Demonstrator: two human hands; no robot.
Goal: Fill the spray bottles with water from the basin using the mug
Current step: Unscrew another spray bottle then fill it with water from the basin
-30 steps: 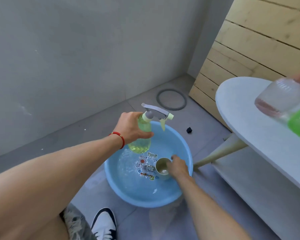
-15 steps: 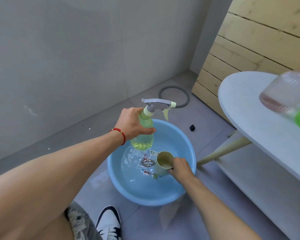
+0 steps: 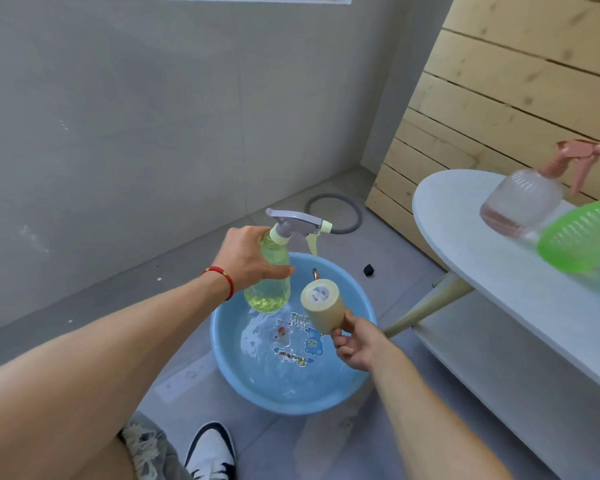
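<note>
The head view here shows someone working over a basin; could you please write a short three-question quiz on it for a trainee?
1. True or false: the spray head is still on the yellow-green spray bottle that the left hand grips.
2. What does the right hand hold? A) a sponge B) the mug C) a hose
3. Fill in: the pink spray bottle stands on the white ____.

Key
1. True; the grey trigger head sits on its neck.
2. B; it is held tilted above the blue basin.
3. Table, beside a green bottle.
</note>
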